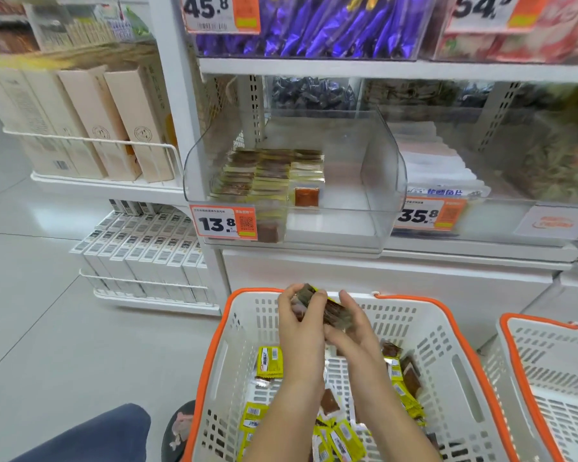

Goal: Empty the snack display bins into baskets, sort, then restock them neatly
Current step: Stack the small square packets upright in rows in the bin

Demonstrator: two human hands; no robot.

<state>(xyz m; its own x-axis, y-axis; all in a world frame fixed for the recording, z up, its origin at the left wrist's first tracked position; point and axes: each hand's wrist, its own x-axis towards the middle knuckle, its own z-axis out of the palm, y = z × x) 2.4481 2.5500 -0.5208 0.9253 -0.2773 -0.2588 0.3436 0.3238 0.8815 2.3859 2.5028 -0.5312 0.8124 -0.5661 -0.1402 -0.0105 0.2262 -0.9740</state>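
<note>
Over the white basket with an orange rim (221, 331), my left hand (301, 323) and my right hand (351, 331) together hold a small stack of brown-and-yellow snack packets (334, 310). Each hand grips one end of the stack. Several loose yellow packets (269, 361) lie on the basket floor below. On the shelf above stands a clear display bin (381, 195) marked 13.8. Its left half holds neat rows of the same packets (267, 175); its right half is bare.
A second white and orange basket (548, 361) stands at the right. Neighbouring bins hold white packets (441, 168) and purple sweets (314, 28). Boxed goods (114, 128) fill the racks at left. My knee (90, 435) shows at the bottom left.
</note>
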